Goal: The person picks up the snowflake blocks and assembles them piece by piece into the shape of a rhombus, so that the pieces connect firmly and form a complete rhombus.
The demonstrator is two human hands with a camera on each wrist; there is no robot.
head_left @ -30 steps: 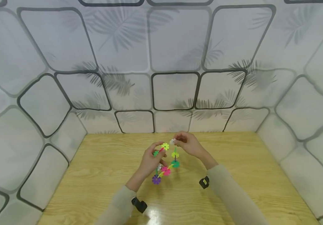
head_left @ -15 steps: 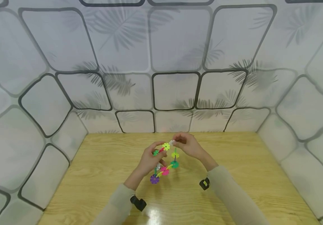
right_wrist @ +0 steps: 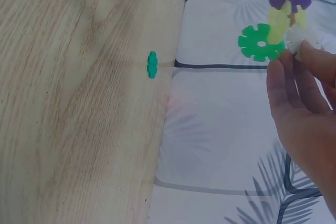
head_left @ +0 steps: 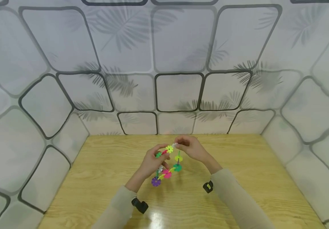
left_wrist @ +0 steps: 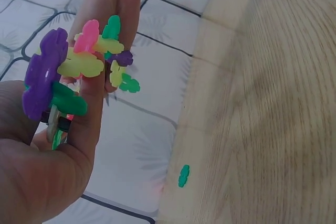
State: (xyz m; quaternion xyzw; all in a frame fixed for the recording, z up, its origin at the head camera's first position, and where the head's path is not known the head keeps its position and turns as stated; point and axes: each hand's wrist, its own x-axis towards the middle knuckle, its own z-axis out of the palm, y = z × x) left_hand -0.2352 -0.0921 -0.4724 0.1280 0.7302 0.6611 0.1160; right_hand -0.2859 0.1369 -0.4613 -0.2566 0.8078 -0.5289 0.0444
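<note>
A chain of interlocking plastic snowflake discs (head_left: 166,173), bent into a loop, is held up above the table. My left hand (head_left: 150,163) grips its left side between thumb and fingers, near a yellow disc (head_left: 169,149) and a green disc (head_left: 158,155). My right hand (head_left: 191,148) pinches a white disc (right_wrist: 301,40) between thumb and fingertips, right beside the yellow one. Whether these two discs are slotted together is too small to tell. A purple disc (left_wrist: 45,74) hangs at the chain's lower left corner. Some pieces are hidden behind the left hand's fingers.
One loose green disc (right_wrist: 152,64) lies on the wooden table (head_left: 95,178) near its far edge. Patterned cloth walls (head_left: 178,95) stand behind the table and along both sides. Black cameras (head_left: 140,205) are strapped at both wrists.
The white disc in my right hand has moved slightly left and down, closer to the yellow disc. The chain's lower left end, with the purple disc, has swung a little left.
</note>
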